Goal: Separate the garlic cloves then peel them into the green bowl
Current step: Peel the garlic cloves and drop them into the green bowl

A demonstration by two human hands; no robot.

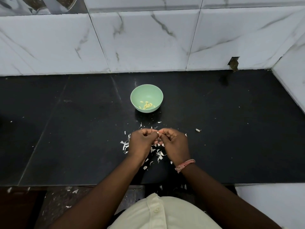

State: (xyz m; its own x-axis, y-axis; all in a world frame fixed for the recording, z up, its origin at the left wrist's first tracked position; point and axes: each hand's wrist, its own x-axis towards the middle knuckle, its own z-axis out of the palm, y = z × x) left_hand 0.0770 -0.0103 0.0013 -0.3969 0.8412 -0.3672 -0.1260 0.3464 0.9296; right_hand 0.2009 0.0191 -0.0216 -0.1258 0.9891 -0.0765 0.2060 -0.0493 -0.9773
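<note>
A small green bowl [146, 90] stands on the black counter and holds several peeled yellow cloves [147, 105]. Nearer to me, my left hand [141, 141] and my right hand [174, 142] meet fingertip to fingertip, both pinching one small garlic clove [158, 132] between them, just above the counter. Most of the clove is hidden by my fingers. One unpeeled clove [197, 130] lies alone to the right of my hands. White garlic skins [158, 153] are scattered under and around my hands.
The black counter [74, 129] runs to a marble-tiled wall [148, 43] at the back and a side wall [290, 76] at the right. Its front edge is close to my body. Bits of skin lie on the floor [72, 191] below.
</note>
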